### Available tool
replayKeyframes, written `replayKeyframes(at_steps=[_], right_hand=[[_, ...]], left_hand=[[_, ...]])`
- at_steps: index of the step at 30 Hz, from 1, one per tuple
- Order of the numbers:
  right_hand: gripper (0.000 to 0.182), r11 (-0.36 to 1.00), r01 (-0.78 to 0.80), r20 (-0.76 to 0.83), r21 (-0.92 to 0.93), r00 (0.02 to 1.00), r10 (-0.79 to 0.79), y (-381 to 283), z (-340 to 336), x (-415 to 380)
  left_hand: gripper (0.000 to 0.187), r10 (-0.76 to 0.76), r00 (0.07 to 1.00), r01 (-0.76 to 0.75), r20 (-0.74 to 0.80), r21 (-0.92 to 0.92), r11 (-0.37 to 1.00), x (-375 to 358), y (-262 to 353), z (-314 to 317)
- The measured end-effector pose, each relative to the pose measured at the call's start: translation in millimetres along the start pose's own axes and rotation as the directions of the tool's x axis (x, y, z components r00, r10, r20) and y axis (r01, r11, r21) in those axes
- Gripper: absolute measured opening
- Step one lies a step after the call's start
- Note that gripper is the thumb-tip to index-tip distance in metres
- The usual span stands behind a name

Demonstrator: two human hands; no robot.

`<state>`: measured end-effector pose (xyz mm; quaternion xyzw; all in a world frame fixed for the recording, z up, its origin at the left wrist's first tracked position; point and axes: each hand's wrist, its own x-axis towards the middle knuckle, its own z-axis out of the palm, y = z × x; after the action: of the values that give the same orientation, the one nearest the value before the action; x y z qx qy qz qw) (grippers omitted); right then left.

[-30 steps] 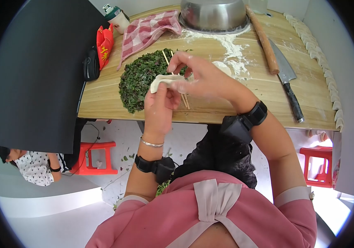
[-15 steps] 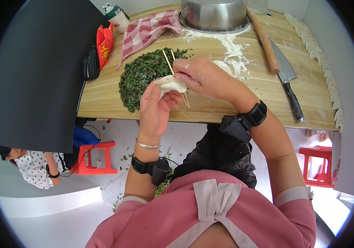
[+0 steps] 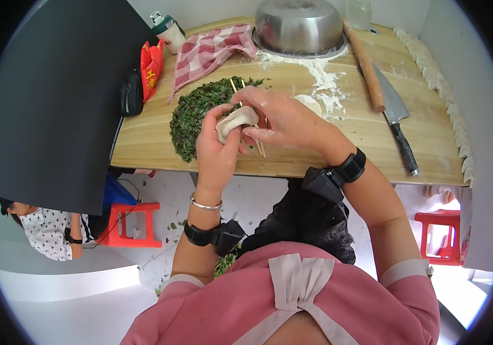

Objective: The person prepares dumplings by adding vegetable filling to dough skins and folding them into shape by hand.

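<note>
A white, folded dumpling (image 3: 238, 119) is held over the front part of the wooden table. My left hand (image 3: 216, 141) grips its left end, thumb in front and fingers behind. Curled around the right end is my right hand (image 3: 278, 118), its thumb below and its fingers at the upper edge; the exact contact is partly hidden. Behind and below the hands lie two chopsticks (image 3: 261, 149), their middle covered. Chopped dark green filling (image 3: 192, 115) is heaped just left of the hands. A round dough wrapper (image 3: 308, 104) rests beyond my right wrist.
A rolling pin (image 3: 367, 72) and a cleaver (image 3: 394, 106) lie at the right. Finished dumplings (image 3: 450, 103) line the right edge. At the back are a metal bowl (image 3: 299, 26), a checkered cloth (image 3: 209, 52) and a bottle (image 3: 169, 33). Another person (image 3: 48, 230) is at lower left.
The dumpling has turned upward between my hands. My left fingers have closed around its end, and my right hand has gone from a pinch at its edge to a wider curl around it.
</note>
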<state>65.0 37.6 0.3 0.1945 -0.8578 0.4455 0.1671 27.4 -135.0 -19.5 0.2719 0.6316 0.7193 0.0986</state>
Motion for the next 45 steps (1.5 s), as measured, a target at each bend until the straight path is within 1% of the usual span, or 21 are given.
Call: replayKeyframes(at_steps=[2,3,5,6,8,9,11,12,14,17,20,22,24,26,27,29,30,32,36,41,45], right_hand=[[0.037,0.985,0.1,-0.025,-0.142,0.994,-0.104,2,2,0],[0.037,0.984,0.1,-0.026,-0.15,0.994,-0.105,3,3,-1],[0.034,0.978,0.029,-0.059,-0.206,0.997,-0.042,2,2,-1],[0.034,0.975,0.035,-0.065,-0.218,0.997,-0.05,-3,2,0],[0.028,0.972,0.009,-0.18,-0.237,0.982,-0.053,-12,2,-2],[0.028,0.969,0.0,-0.188,-0.248,0.981,-0.048,-14,0,-2],[0.024,0.937,0.168,-0.196,-0.306,0.952,-0.234,-17,-7,-8],[0.024,0.933,0.132,-0.218,-0.336,0.952,-0.213,-19,-10,-13],[0.021,0.927,0.033,-0.116,-0.373,0.99,-0.082,-22,-29,-35],[0.017,0.89,-0.117,-0.197,-0.441,0.98,0.031,-26,-72,-88],[0.017,0.752,-0.344,-0.266,-0.562,0.936,0.23,-36,-141,-148],[0.019,0.634,-0.561,-0.337,-0.532,0.827,0.45,-11,-196,-188],[0.022,0.629,-0.693,-0.516,-0.351,0.704,0.488,17,-246,-231],[0.022,0.391,-0.835,-0.595,-0.387,0.551,0.586,14,-283,-239],[0.022,0.389,-0.834,-0.595,-0.391,0.552,0.585,25,-299,-245],[0.023,0.214,-0.749,-0.579,-0.627,0.632,0.515,65,-323,-257],[0.023,0.214,-0.749,-0.58,-0.627,0.632,0.514,80,-327,-258],[0.022,0.212,-0.634,-0.521,-0.743,0.748,0.411,105,-332,-256],[0.02,0.193,-0.629,-0.53,-0.753,0.754,0.389,130,-334,-249],[0.013,0.13,-0.598,-0.516,-0.791,0.766,0.382,144,-346,-256],[0.015,0.086,-0.587,-0.519,-0.805,0.768,0.374,149,-347,-257]], left_hand=[[0.028,0.077,0.996,-0.092,0.052,0.398,0.913,-1,5,-2],[0.028,0.083,0.995,-0.098,0.056,0.393,0.914,0,3,-2],[0.023,0.425,0.905,-0.302,0.023,0.738,0.604,4,-1,-1],[0.023,0.438,0.899,-0.315,0.027,0.734,0.602,5,2,0],[0.023,0.315,0.947,-0.213,-0.064,0.607,0.765,2,7,3],[0.023,0.317,0.947,-0.224,-0.054,0.598,0.77,0,10,6],[0.026,0.332,0.943,-0.272,0.007,0.591,0.76,-5,18,18],[0.027,0.351,0.936,-0.287,0.001,0.577,0.765,-9,25,25],[0.031,0.398,0.917,-0.342,0.017,0.547,0.764,-16,22,36],[0.033,0.409,0.911,-0.382,0.047,0.466,0.798,-23,-2,32],[0.029,0.422,0.903,-0.342,-0.079,0.462,0.818,-21,-29,17],[0.026,0.436,0.892,-0.325,-0.117,0.506,0.799,-17,-39,3],[0.025,0.458,0.877,-0.321,-0.149,0.526,0.787,-14,-48,-9],[0.024,0.428,0.886,-0.281,-0.18,0.526,0.803,-14,-48,-10],[0.024,0.426,0.882,-0.277,-0.199,0.513,0.813,-13,-49,-7],[0.025,0.42,0.883,-0.26,-0.21,0.527,0.809,-11,-53,-9],[0.025,0.421,0.882,-0.261,-0.21,0.527,0.809,-11,-56,-12],[0.025,0.431,0.883,-0.279,-0.189,0.526,0.803,-10,-61,-19],[0.023,0.432,0.875,-0.263,-0.218,0.535,0.803,-13,-58,-12],[0.022,0.484,0.861,-0.263,-0.158,0.676,0.688,-16,-60,-14],[0.022,0.486,0.865,-0.279,-0.122,0.689,0.669,-17,-59,-14]])
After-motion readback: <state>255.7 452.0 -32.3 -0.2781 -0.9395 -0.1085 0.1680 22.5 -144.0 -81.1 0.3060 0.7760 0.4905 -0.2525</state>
